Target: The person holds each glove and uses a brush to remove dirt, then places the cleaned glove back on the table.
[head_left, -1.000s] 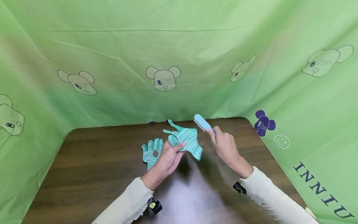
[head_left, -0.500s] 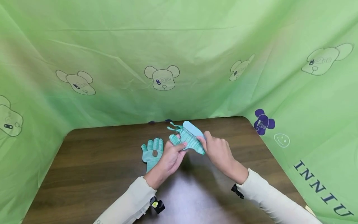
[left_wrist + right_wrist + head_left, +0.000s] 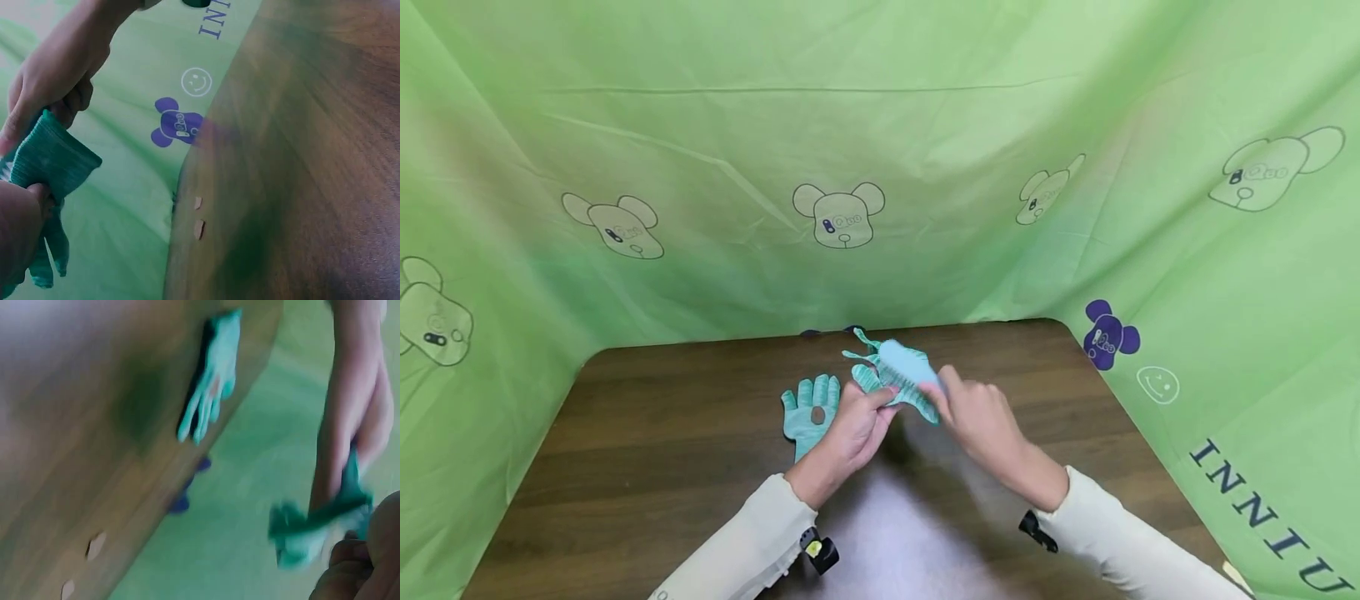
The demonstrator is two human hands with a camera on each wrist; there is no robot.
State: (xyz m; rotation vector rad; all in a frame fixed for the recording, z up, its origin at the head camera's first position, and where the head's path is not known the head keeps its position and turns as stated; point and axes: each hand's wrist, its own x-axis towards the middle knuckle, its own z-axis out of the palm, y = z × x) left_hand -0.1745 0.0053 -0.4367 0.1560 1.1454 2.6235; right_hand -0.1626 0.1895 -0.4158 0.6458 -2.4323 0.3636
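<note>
In the head view my left hand [image 3: 859,423] pinches a teal striped knit glove [image 3: 867,379] above the table, its thumb on top. Two thin glove fingers stick out at the far side. My right hand [image 3: 988,421] grips a light blue brush [image 3: 904,360] by its handle, bristles down against the glove. The brush covers much of the glove. The left wrist view shows the glove's cuff [image 3: 56,156] between both hands. A second teal glove [image 3: 805,427] lies flat on the table left of my left hand, with a round brown spot [image 3: 817,414] on its palm.
The dark wooden table [image 3: 662,467] is ringed by a green printed curtain [image 3: 722,275]. Two small tan flakes [image 3: 199,230] lie on the table in the wrist views. A pale object [image 3: 1234,573] shows at the right table edge.
The brush has come left from beside the held glove onto it, then slid slightly down and left. My left hand keeps its grip on the glove; the second glove has not moved.
</note>
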